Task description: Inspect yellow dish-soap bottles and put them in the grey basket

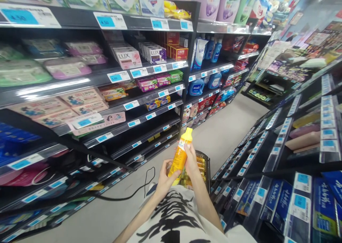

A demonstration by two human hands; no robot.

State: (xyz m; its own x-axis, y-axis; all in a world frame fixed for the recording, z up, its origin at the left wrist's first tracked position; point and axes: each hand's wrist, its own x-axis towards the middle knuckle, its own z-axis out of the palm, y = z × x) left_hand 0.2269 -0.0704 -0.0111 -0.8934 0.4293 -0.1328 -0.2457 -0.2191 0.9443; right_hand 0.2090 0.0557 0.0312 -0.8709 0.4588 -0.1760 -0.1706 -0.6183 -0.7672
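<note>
A yellow-orange bottle point(178, 160) with a yellow cap is held tilted in front of my body, its cap end pointing away from me. My left hand point(166, 174) grips its lower part, the thumb lying across the front. Near the cap, my right hand point(190, 158) is closed around the upper part, thumb on the label. Below and behind the bottle is a dark-rimmed basket point(208, 172) holding several yellow-golden items, partly hidden by my right forearm.
Shelves with soap boxes point(125, 58), wipes packs and blue detergent bottles point(196, 87) line the left. On the right, a shelf rack holds blue boxes point(279, 204). A grey aisle floor point(235, 120) runs between them. A black cable point(120, 199) hangs at the lower left.
</note>
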